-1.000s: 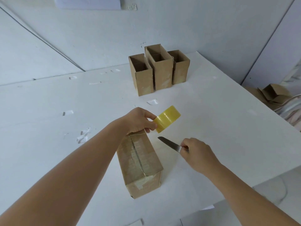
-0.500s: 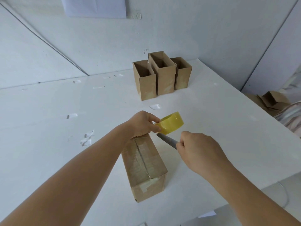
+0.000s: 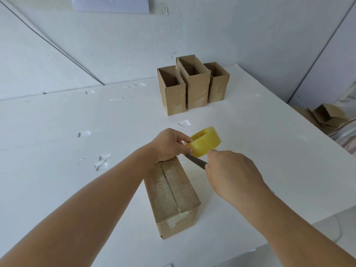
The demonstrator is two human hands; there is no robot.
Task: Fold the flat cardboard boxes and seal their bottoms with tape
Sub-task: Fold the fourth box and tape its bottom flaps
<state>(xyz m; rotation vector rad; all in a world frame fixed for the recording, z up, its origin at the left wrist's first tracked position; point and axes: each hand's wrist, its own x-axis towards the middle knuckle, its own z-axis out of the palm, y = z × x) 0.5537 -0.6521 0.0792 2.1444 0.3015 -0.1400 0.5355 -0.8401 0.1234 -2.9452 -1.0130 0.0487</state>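
Plain white walls (image 3: 212, 31) all around, a sheet of paper (image 3: 111, 4) stuck up high on them. White table (image 3: 57, 141) has little tape scraps (image 3: 102, 160) scattered around, soft daylight everywhere.

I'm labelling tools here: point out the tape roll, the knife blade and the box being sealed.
tape roll (image 3: 207, 142), head view, yellow outer side.
knife blade (image 3: 195, 161), head view, mid-blade.
box being sealed (image 3: 171, 191), head view, taped top face.

Brown cardboard box (image 3: 171, 197) lying bottom-up on table, taped seam facing up. Yellow tape roll (image 3: 206, 141) hovering tilted above its far end. Three open boxes (image 3: 192, 85) standing upright behind.
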